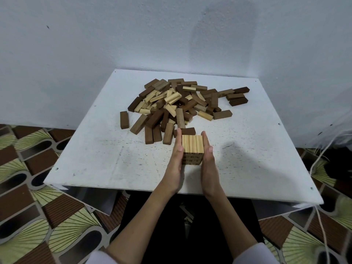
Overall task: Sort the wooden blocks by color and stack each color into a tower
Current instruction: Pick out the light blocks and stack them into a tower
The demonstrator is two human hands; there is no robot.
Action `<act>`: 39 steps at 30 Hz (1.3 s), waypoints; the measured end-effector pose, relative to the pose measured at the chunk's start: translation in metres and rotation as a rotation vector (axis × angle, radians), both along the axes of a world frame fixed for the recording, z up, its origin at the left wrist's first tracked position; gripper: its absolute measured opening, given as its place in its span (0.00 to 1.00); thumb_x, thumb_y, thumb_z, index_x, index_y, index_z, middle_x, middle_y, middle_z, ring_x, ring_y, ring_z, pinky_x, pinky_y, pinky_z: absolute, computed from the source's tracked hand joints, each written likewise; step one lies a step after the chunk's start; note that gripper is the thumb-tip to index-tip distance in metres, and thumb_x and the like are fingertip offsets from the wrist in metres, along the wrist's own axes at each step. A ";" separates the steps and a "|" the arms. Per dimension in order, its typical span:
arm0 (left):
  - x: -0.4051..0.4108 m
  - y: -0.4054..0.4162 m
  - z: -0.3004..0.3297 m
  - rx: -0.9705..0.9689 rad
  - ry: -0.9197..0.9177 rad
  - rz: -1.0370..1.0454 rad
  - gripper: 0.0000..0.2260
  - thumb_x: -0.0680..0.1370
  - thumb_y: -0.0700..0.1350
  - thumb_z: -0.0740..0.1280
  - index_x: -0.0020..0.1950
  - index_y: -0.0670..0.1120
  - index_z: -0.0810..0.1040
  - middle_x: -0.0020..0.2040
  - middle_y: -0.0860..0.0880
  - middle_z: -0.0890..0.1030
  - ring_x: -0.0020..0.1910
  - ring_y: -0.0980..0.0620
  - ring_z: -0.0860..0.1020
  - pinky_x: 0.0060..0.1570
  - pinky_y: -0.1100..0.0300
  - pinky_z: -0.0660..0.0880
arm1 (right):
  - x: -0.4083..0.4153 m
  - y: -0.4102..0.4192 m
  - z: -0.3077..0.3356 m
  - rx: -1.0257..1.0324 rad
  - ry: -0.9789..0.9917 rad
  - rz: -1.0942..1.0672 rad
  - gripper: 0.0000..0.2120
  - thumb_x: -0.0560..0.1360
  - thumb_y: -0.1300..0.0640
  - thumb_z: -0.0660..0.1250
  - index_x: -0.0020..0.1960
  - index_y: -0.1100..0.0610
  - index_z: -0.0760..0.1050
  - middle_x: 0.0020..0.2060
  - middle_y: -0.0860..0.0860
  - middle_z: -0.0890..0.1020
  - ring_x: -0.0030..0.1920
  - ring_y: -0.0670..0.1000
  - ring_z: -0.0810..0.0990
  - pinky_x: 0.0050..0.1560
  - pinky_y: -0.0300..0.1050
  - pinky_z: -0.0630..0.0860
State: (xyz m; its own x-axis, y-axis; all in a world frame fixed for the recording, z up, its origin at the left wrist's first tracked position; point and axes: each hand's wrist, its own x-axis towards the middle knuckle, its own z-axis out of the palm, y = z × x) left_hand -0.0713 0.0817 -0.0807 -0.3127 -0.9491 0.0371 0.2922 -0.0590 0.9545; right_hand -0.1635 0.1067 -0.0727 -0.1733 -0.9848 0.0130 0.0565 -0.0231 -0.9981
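The wooden blocks point(182, 103), dark, mid-brown and pale, lie in a loose heap on the far middle of the white counter point(95, 159). Nearer stands a short tower of pale blocks point(192, 149), several layers high. The left hand point(176, 159) and right hand point(208, 159) press flat against its left and right sides, fingers point(178, 137) straight and together. One dark block point(124, 120) lies apart, left of the heap.

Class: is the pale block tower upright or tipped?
Upright: pale block tower shows a level top, layers squarely aligned, left hand and right hand flat against its sides.
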 end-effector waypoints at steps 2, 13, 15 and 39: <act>0.001 0.000 0.001 -0.025 0.034 0.045 0.26 0.81 0.54 0.50 0.78 0.51 0.50 0.76 0.53 0.59 0.72 0.59 0.62 0.70 0.60 0.64 | 0.000 0.001 0.003 0.002 0.014 -0.029 0.30 0.76 0.40 0.41 0.76 0.49 0.50 0.73 0.43 0.59 0.69 0.34 0.59 0.55 0.18 0.60; 0.034 -0.054 0.037 -0.184 -0.238 0.582 0.11 0.80 0.35 0.59 0.56 0.46 0.76 0.56 0.49 0.79 0.55 0.56 0.77 0.56 0.65 0.74 | -0.051 -0.059 0.042 -0.011 0.329 -0.393 0.12 0.78 0.67 0.57 0.53 0.58 0.77 0.48 0.49 0.80 0.51 0.49 0.78 0.48 0.31 0.72; 0.041 -0.080 0.040 -0.253 -0.449 0.553 0.12 0.79 0.33 0.58 0.51 0.46 0.78 0.52 0.49 0.80 0.52 0.60 0.76 0.56 0.71 0.72 | -0.057 -0.085 0.046 -0.056 0.512 -0.307 0.11 0.76 0.70 0.58 0.51 0.62 0.78 0.44 0.50 0.80 0.43 0.49 0.77 0.39 0.26 0.70; 0.029 -0.161 0.048 -0.768 -1.419 0.143 0.12 0.76 0.35 0.63 0.59 0.41 0.76 0.58 0.43 0.76 0.56 0.43 0.73 0.52 0.53 0.70 | -0.042 -0.191 0.084 0.040 1.227 0.286 0.07 0.74 0.64 0.62 0.49 0.60 0.65 0.42 0.55 0.74 0.42 0.54 0.73 0.38 0.47 0.69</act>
State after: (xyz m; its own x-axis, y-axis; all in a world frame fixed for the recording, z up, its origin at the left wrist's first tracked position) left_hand -0.0427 -0.0792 -0.0332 -0.4223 -0.8668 0.2652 -0.8432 0.4831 0.2361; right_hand -0.2057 -0.0846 0.0116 0.1507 -0.9884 -0.0170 -0.9086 -0.1317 -0.3964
